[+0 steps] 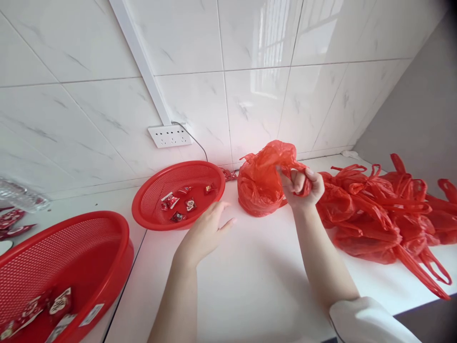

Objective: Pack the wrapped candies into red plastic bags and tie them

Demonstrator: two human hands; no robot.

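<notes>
My right hand (303, 186) is closed around the handle of a red plastic bag (259, 186), which stands with its mouth open near the wall. What lies inside the bag is hidden by its sides. My left hand (205, 231) holds nothing, its fingers stretched out and the thumb apart. It hovers by the near right rim of a round red basket (143, 219). In that basket lie several small wrapped packets (191, 205), dark red with white print.
Several tied red bags (374, 219) are heaped on the right of the white table (250, 286). A larger red basket (117, 238) with packets stands at lower left, a clear plastic container (21, 193) behind it. A power strip (170, 136) with a cable is on the tiled wall.
</notes>
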